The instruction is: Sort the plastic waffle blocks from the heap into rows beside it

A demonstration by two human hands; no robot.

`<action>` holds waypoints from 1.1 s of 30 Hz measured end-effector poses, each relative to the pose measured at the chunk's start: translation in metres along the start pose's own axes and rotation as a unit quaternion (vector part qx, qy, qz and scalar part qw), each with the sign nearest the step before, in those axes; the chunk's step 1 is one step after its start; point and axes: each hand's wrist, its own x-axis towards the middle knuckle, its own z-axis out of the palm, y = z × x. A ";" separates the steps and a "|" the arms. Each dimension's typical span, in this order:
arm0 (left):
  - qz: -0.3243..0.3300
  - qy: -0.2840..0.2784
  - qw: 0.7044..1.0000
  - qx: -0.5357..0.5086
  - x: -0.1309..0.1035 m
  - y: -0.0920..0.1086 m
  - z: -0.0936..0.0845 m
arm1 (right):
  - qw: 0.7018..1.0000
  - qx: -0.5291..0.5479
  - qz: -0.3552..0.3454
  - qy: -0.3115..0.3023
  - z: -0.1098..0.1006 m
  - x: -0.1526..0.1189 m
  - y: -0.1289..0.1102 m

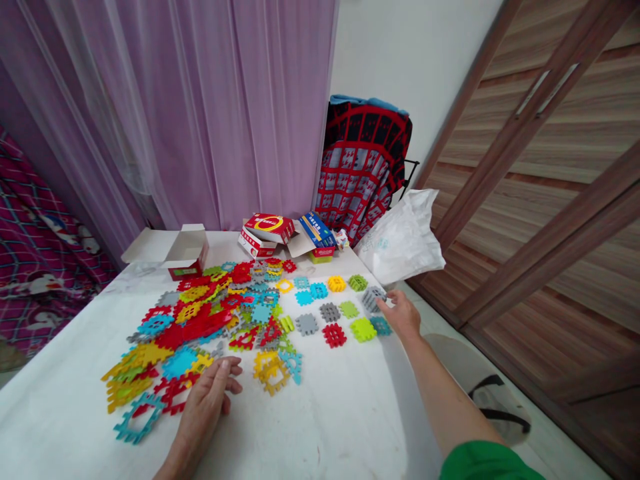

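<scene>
On the right side of the white table my right hand (404,313) has its thumb and fingers on a stack of grey toothed plastic building tiles (373,299). My left hand (211,392) is over the front of a loose pile, its fingers loosely bent and apart, with nothing visible in them. Beside it are a red tile frame (175,395) and a blue tile (180,363). Yellow tiles (271,371) lie to its right. Sorted pieces stand near my right hand: a green stack (357,283), a lime tile (363,329), a teal tile (381,325) and a red tile (335,335).
An opened box (187,250) stands at the back left of the table (320,427). Red and white boxes (265,233) and a blue box (319,230) lie at the back. A white plastic bag (403,240) leans at the right edge, near wooden wardrobe doors (540,180).
</scene>
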 end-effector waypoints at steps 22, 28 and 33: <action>0.003 -0.007 1.000 0.011 0.001 -0.002 0.000 | 1.000 0.000 0.003 -0.009 -0.004 -0.002 -0.004; 0.008 -0.002 1.000 0.013 -0.001 0.001 0.000 | 1.000 0.017 -0.012 0.001 -0.003 -0.001 -0.002; 0.007 -0.001 1.000 0.013 0.001 -0.001 0.000 | 0.999 0.020 -0.017 0.018 -0.003 -0.001 -0.001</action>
